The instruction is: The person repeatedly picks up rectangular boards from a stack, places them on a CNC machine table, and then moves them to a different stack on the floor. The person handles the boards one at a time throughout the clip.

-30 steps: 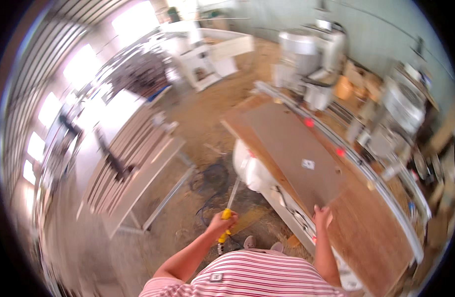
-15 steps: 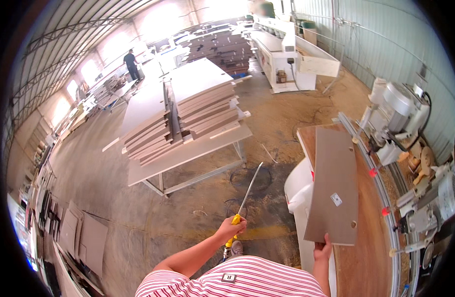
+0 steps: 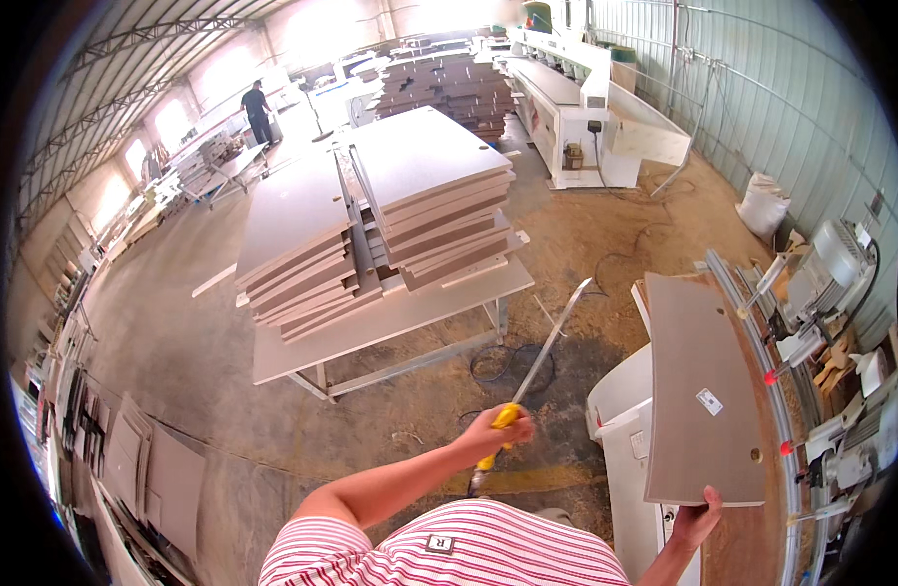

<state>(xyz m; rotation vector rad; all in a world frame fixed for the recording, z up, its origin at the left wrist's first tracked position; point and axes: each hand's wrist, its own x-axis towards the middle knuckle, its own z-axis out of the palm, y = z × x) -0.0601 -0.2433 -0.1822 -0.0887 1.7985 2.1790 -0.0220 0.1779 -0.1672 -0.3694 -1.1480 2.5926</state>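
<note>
My left hand is closed around the yellow handle of an air blow gun; its long, thin metal nozzle points forward and right over the floor. Fingers of my right hand grip the near edge of a grey-brown board, thumb on top. This board lies along the wooden top of a machine at my right. It carries a small white label and has round holes near its right side. Whether it rests flat or is slightly lifted, I cannot tell.
A table ahead bears two stacks of similar boards. Metal drilling units and a rail line the right side. A long white machine stands behind. Boards lean at lower left. Another person stands far left. Hoses lie on the floor.
The view has shifted. The blow gun, in my left hand, has moved right and its nozzle tilts further right. My right hand still holds the board's near edge.
</note>
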